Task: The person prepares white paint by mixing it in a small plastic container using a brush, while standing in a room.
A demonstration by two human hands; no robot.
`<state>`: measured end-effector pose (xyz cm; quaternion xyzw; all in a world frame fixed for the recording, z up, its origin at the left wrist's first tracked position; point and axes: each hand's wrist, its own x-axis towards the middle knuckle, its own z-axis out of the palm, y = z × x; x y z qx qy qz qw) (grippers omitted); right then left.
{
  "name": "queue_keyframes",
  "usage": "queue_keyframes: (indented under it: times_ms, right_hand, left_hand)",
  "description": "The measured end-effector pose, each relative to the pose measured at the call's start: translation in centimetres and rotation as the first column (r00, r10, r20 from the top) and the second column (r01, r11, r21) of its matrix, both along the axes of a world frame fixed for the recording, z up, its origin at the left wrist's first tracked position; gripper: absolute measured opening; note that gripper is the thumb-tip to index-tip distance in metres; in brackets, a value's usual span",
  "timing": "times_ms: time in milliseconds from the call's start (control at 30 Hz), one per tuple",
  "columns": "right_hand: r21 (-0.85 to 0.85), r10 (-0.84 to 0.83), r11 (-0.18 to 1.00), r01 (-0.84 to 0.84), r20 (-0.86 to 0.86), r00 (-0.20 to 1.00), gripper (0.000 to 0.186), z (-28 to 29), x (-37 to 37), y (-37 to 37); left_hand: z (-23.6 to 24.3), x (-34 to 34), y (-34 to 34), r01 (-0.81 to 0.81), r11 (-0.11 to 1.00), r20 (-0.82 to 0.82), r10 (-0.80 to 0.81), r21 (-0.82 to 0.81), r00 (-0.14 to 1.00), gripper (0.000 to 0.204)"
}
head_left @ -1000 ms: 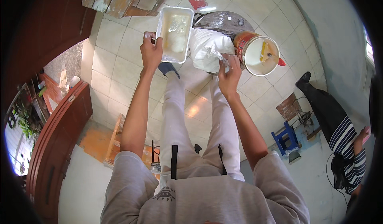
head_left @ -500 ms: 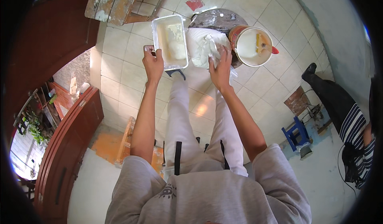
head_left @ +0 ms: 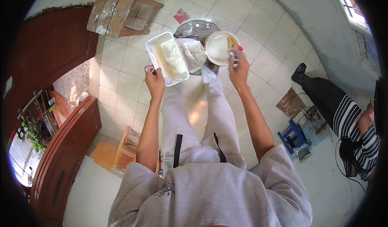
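Held the white, shallow, rectangular tray (head_left: pixel 177 79), with a pale mass inside, in the left hand (head_left: pixel 155 80): thumb and curled fingers clamped on the near left edge. Held it slightly turned, open side up, probably to stop the contents spilling and to spare the palm from them. Could not tell whether supported underneath as well.

Saw, between the two hands and a little beyond them, a crumpled white bag (head_left: pixel 192 53) just beside the tray's right edge. Saw it on a round, weathered grey wooden top (head_left: pixel 198 28), apparently used as a raised stand within easy reach of both hands.

Had the right hand (head_left: pixel 239 66) at the near right side of a round, cream-rimmed bucket (head_left: pixel 215 63) filled with smooth white matter. Saw, just beyond the right fingertips, a flat yellow-brown tool (head_left: pixel 232 43) with a red end (head_left: pixel 240 48) pointing out at the rim, perhaps placed so to offer a cleaner part to grasp. Could not tell, through the blur, whether clamped on that end or merely close to it with fingers apart. Judged the bucket well placed beside the right hand, with the tray opposite, leaving each hand its own vessel.
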<state>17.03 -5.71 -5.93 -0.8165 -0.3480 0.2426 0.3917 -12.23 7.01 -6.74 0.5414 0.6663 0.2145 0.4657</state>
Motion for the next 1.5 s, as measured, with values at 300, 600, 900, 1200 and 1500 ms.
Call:
queue_keyframes:
  times_ms: [300, 600, 900, 1200, 1500]
  right_hand:
    - [-0.398, 0.452, 0.854, -0.335, 0.250, 0.856, 0.034, -13.9, 1.5, 5.3]
    - [-0.384, 0.484, 0.837, -0.389, 0.189, 0.855, 0.026, -13.1, 2.6, 5.7]
    - [-0.691, 0.530, 0.569, -0.445, -0.107, 0.842, 0.043, -11.3, 5.0, 9.1]
    - [-0.659, 0.703, 0.506, -0.557, -0.059, 0.709, 0.049, -16.3, 4.0, 7.0]
    - [-0.501, 0.605, 0.730, -0.465, 0.156, 0.781, 0.040, -18.9, 2.4, 5.0]
  left_hand:
    - [2.2, 5.0, -4.2, -0.144, 0.988, 0.036, 0.146, -0.047, 0.989, 0.019]
    - [2.5, 4.1, -6.0, -0.141, 0.990, 0.003, 0.141, -0.024, 0.990, 0.015]
    - [2.4, 4.9, -5.9, -0.120, 0.992, 0.063, 0.121, -0.024, 0.991, 0.012]
    - [2.3, 5.7, -5.5, -0.059, 0.998, 0.053, 0.060, -0.020, 0.997, 0.013]
    - [1.8, 5.7, -5.7, -0.049, 0.998, 0.065, 0.051, -0.029, 0.997, 0.013]
